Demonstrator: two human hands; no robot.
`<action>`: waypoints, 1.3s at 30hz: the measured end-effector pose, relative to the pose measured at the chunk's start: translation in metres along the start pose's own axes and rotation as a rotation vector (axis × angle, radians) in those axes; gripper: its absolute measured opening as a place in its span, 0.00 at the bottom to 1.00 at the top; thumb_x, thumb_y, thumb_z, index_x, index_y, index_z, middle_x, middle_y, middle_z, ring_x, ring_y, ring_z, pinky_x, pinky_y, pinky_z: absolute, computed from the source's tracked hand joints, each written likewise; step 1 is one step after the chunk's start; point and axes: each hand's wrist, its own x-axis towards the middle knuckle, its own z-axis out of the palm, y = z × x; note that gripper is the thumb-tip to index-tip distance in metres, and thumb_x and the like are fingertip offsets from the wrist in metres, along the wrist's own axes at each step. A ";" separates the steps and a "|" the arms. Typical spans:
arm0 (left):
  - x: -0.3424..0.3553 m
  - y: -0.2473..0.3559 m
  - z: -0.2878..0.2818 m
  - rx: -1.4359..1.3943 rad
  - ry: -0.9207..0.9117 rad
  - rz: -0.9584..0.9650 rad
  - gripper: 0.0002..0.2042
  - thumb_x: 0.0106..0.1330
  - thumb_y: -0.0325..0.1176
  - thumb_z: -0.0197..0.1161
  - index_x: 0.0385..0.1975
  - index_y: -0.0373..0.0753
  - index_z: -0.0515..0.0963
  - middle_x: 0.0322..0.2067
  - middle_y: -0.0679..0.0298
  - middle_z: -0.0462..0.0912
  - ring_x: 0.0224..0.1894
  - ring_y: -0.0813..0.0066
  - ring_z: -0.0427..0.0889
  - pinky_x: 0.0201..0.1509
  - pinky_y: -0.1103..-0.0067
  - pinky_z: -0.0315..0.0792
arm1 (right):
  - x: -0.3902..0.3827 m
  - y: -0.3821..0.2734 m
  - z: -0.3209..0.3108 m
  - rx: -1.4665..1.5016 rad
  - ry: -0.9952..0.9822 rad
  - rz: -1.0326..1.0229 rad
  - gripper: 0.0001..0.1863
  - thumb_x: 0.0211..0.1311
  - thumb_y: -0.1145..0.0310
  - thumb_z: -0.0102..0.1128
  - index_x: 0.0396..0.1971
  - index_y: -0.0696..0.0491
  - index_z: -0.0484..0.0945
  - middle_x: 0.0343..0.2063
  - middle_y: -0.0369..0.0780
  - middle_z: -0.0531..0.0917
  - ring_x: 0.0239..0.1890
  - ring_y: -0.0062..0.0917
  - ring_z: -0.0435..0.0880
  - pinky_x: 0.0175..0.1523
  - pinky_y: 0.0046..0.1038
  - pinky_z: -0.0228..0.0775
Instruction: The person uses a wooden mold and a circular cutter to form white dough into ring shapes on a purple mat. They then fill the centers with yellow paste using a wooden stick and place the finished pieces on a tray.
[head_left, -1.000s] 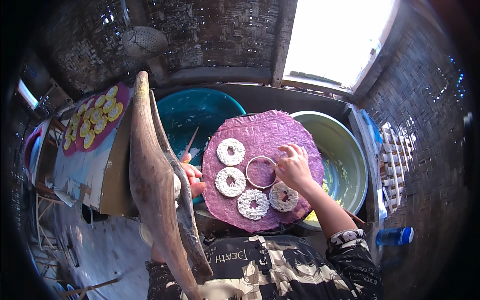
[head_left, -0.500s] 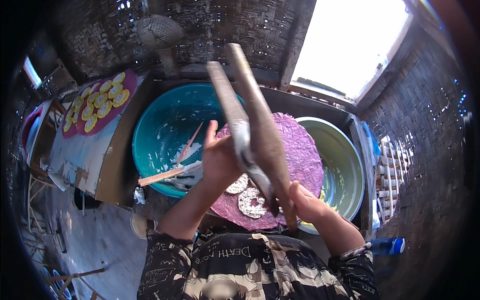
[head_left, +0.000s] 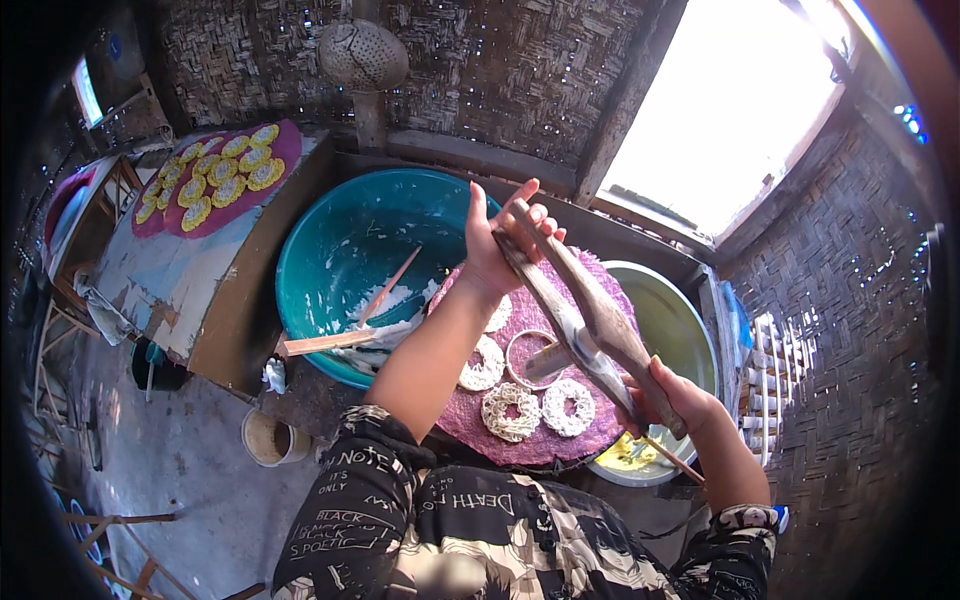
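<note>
My left hand [head_left: 495,240] is wrapped loosely round the upper end of a two-bar wooden press [head_left: 590,295], some fingers raised. My right hand [head_left: 675,395] grips its lower end. The press slants over a purple round mat [head_left: 475,435], with a short cylinder [head_left: 547,362] projecting from its middle above a pale ring [head_left: 515,337]. Several white lacy dough rings [head_left: 567,408] lie around that ring, some partly hidden by my left forearm and the press.
A teal basin [head_left: 330,265] with white paste and sticks stands left, a green basin [head_left: 670,310] right. Yellow rounds on purple sheets [head_left: 215,175] lie on a board further left. A bucket [head_left: 270,440] sits below. A perforated scoop [head_left: 363,55] hangs on the woven wall.
The wooden press has swung from upright at the left to slanting over the mat. My right hand has left the pale ring to grip the press, and my left hand has risen.
</note>
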 end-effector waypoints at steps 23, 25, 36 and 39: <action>0.003 0.013 -0.027 -0.050 0.252 0.166 0.31 0.62 0.68 0.37 0.29 0.44 0.75 0.10 0.69 0.63 0.14 0.72 0.65 0.28 0.73 0.64 | 0.018 -0.035 0.017 -0.509 0.552 0.051 0.27 0.63 0.45 0.46 0.28 0.57 0.79 0.13 0.34 0.74 0.13 0.16 0.70 0.18 0.21 0.60; 0.002 0.001 -0.028 -0.099 0.264 0.146 0.32 0.62 0.68 0.37 0.28 0.44 0.75 0.09 0.69 0.62 0.13 0.73 0.64 0.27 0.73 0.63 | 0.009 -0.037 0.018 -0.529 0.544 0.070 0.27 0.63 0.45 0.47 0.26 0.56 0.78 0.13 0.34 0.74 0.12 0.16 0.70 0.18 0.21 0.60; -0.026 -0.001 -0.009 0.120 0.491 0.150 0.29 0.62 0.67 0.36 0.20 0.46 0.67 0.07 0.73 0.55 0.11 0.77 0.58 0.25 0.74 0.62 | 0.008 -0.005 0.036 -0.383 0.465 0.067 0.25 0.64 0.48 0.46 0.27 0.57 0.77 0.14 0.34 0.74 0.12 0.17 0.71 0.18 0.21 0.62; -0.021 0.016 -0.003 0.142 0.329 0.136 0.32 0.61 0.69 0.36 0.24 0.44 0.71 0.09 0.70 0.57 0.13 0.74 0.61 0.26 0.73 0.63 | 0.024 0.000 0.047 -0.394 0.480 -0.038 0.22 0.64 0.50 0.47 0.30 0.56 0.76 0.14 0.33 0.74 0.13 0.15 0.70 0.18 0.20 0.61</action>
